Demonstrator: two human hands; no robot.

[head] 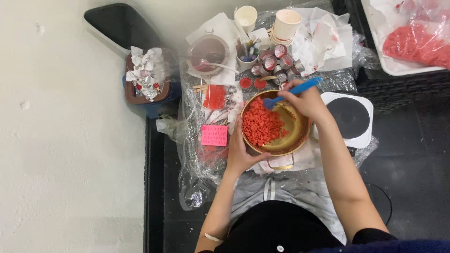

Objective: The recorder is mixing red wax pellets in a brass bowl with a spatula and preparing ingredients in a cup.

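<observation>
— Where's the pot?
— Just beside the pink mould, full of red chunks.
— The hands?
— Left hand clasps the pot's rim; right hand, above the pot, has its grip closed around a blue spatula.

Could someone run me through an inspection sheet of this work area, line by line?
Surface: low table under crinkled clear plastic, red stains.
Job's things: gold pot holding red chunks; blue spatula dips in.
Clutter: paper cups, small tins, pink mould, dark pan, crumpled paper.
Hands: left hand grips the pot's rim; right hand holds the spatula.
Cables: a thin dark cable on the floor.
Surroundings: white hotplate, full waste bin, tray of red pieces.
</observation>
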